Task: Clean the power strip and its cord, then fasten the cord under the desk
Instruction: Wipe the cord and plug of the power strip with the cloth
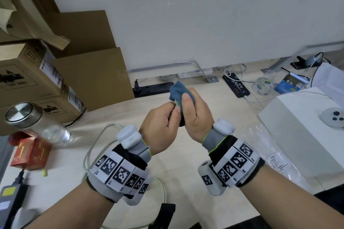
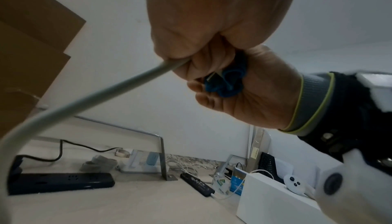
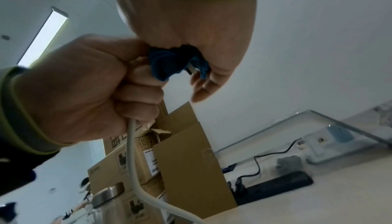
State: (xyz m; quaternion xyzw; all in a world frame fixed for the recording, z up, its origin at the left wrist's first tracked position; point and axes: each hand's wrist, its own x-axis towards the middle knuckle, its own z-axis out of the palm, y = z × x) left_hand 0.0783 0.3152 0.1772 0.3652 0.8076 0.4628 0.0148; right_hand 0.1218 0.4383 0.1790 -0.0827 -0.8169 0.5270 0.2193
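Observation:
Both hands are raised above the desk (image 1: 186,182), close together. My left hand (image 1: 163,122) grips the end of a pale grey cord (image 1: 93,141) in its fist; the cord (image 2: 106,92) leaves the fist and loops down over the desk. My right hand (image 1: 191,113) holds a blue cloth (image 1: 178,89) wrapped round the cord's plug. Out of the cloth (image 3: 163,63) pokes a metal prong (image 3: 192,70). A black power strip (image 1: 154,88) lies at the back of the desk, with a white power strip (image 1: 193,73) behind it. Where the cord's other end goes is out of sight.
Cardboard boxes (image 1: 37,80) are stacked at the left, beside a glass bottle with a metal lid (image 1: 28,117) and red boxes (image 1: 29,152). A white box (image 1: 297,135) stands at the right. A black phone (image 1: 236,83) and loose cables lie at the back.

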